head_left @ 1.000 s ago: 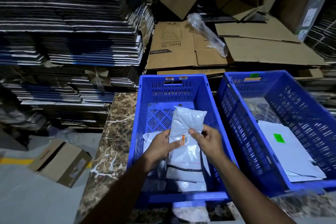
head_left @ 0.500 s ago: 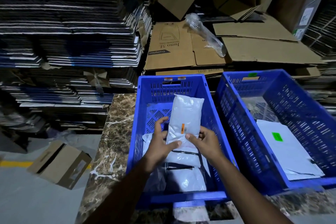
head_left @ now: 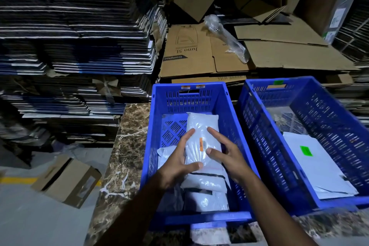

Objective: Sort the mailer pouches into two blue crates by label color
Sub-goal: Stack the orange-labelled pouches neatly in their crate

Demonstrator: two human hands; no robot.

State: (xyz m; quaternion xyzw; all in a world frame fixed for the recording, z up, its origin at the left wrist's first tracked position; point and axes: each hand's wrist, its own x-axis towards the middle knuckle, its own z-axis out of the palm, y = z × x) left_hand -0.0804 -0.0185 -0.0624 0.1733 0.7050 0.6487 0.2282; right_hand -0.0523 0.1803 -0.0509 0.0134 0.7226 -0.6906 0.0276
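Hands met over the left blue crate (head_left: 191, 94), where a white mailer pouch (head_left: 201, 126) with an orange label (head_left: 201, 144) lay lengthwise on top of other pouches. The left hand (head_left: 177, 163) held the pouch along its left edge, fingers laid up its side and the thumb curled across its near end. The right hand (head_left: 227, 154) sat at the pouch's right edge with fingers spread and nearly straight; whether the fingertips actually touched the plastic could not be told. The print on the orange label was blurred and unreadable. Beneath the top pouch, the lower pouches (head_left: 203, 183) were partly covered by both hands and forearms, so their labels did not show. Two small orange tags marked the far rim of this crate.

The right blue crate (head_left: 311, 106) stood just beside it, its right end cut off by the frame edge. A flat white pouch (head_left: 311, 168) with a green label (head_left: 306, 150) lay inside it, and something pale at the crate's far end was too dim to make out. Both crates rested on a marble-patterned tabletop (head_left: 127, 146). Flattened cardboard (head_left: 199, 52) lay stacked behind.
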